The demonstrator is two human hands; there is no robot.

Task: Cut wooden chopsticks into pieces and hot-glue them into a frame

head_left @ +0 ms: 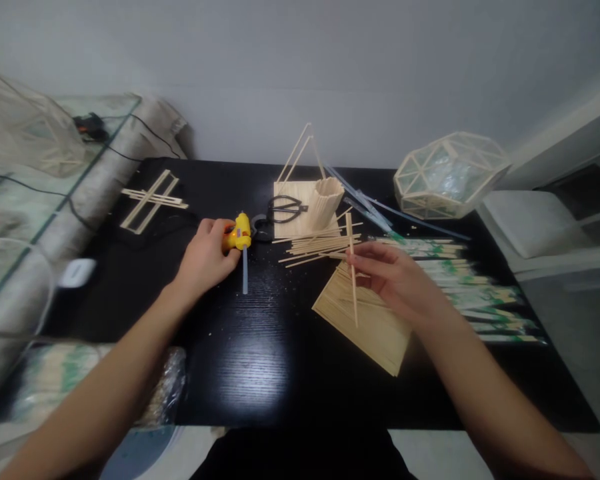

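Note:
My left hand (pixel 210 255) is closed around the yellow glue gun (pixel 241 232), which has a pale glue stick (pixel 245 270) protruding from it toward me. Between the fingers of my right hand (pixel 385 273) is a light wooden chopstick (pixel 353 283), held nearly upright. Below it, a flat wooden panel (pixel 365 320) lies at an angle on the black table (pixel 250 373). Thin wooden sticks (pixel 320 248) are spread behind the panel. Farther back, a wooden cup of upright sticks (pixel 325 205) stands on a square wooden base (pixel 287 227), with black scissors (pixel 286 209) beside it.
A crossed stick frame (pixel 153 200) lies at the back left. Wrapped chopsticks (pixel 480 293) cover the right side, near a geometric stick frame (pixel 450 177). Clear glue sticks (pixel 375 213) lie behind. A plastic-wrapped bundle (pixel 60 373) is at the front left; a white stool (pixel 517 223) stands right.

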